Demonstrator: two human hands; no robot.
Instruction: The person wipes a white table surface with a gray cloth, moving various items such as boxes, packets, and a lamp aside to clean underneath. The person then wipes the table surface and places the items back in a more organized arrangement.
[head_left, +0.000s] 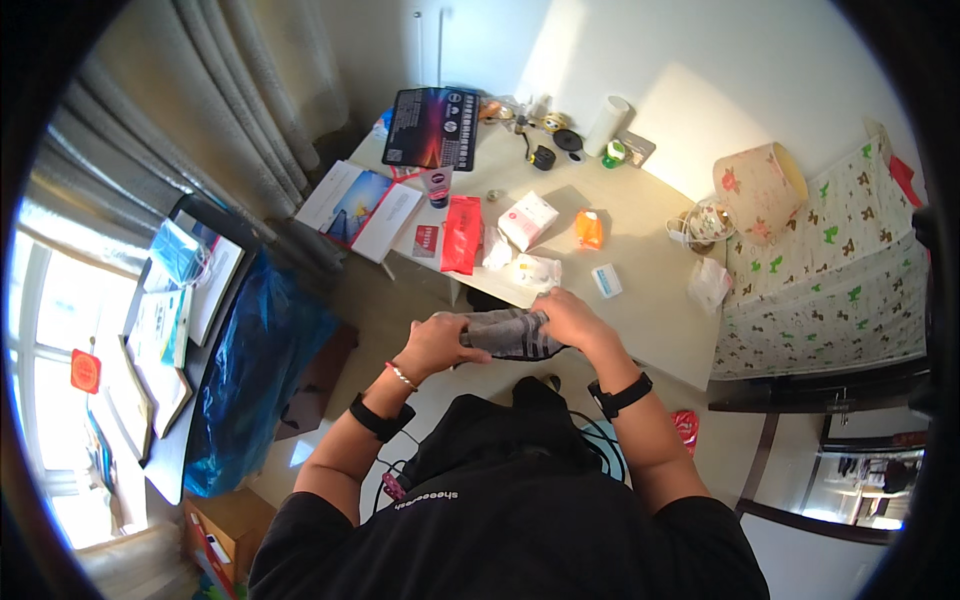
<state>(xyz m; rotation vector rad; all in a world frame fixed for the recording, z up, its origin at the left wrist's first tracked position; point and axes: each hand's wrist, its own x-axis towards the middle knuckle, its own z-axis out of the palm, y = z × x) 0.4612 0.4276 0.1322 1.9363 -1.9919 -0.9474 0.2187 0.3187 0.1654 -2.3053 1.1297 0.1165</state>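
Between my two hands stretches a piece of grey fabric (510, 334) with dark stripes, held in front of the desk's near edge. Its left end is gripped by my left hand (442, 343), which has a beaded bracelet at the wrist. My right hand (566, 319) pinches the other end, close to the desk edge. Just beyond the fabric, on the pale desk (652, 330), lie a crumpled white plastic packet (536, 271) and a red pouch (461, 236). A small white and blue packet (607, 280) rests to the right of them.
A table lamp (757, 191) stands at the desk's right, beside a patterned cloth cover (817, 285). Farther back are a dark printed mat (433, 129), a tape measure (541, 157) and a white cylinder (607, 126). Blue plastic sheeting (255, 375) hangs at my left.
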